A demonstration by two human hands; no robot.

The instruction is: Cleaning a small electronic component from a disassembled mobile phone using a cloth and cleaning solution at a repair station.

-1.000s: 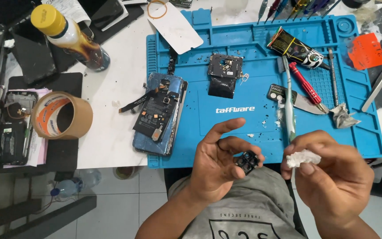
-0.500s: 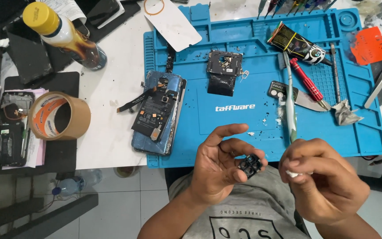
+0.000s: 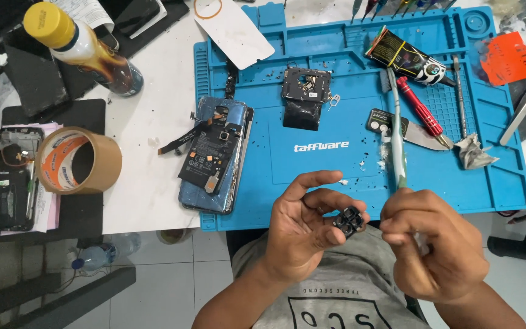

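Pinching a small black camera-module part [image 3: 349, 221] in left hand [image 3: 302, 234] fingertips, below blue silicone repair mat [image 3: 348, 176]. Right hand [image 3: 433, 244] at 3 o'clock, curled tight; contents unclear. Opened phone [image 3: 214, 155] at 11.

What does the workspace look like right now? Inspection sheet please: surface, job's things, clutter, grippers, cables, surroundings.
Surface: blue silicone repair mat on a white table, specks of debris on the mat.
Job's things: small black square component pinched in the left hand; opened phone with exposed battery at the mat's left edge.
Clutter: brown tape roll, yellow-capped bottle, red-handled screwdriver, black glue tube, toothbrush, black phone cover.
Grippers: left hand holds the component; right hand closed, contents hidden.
Cables: black flex ribbon lying beside the phone.
Surroundings: grey tiled floor below the table.
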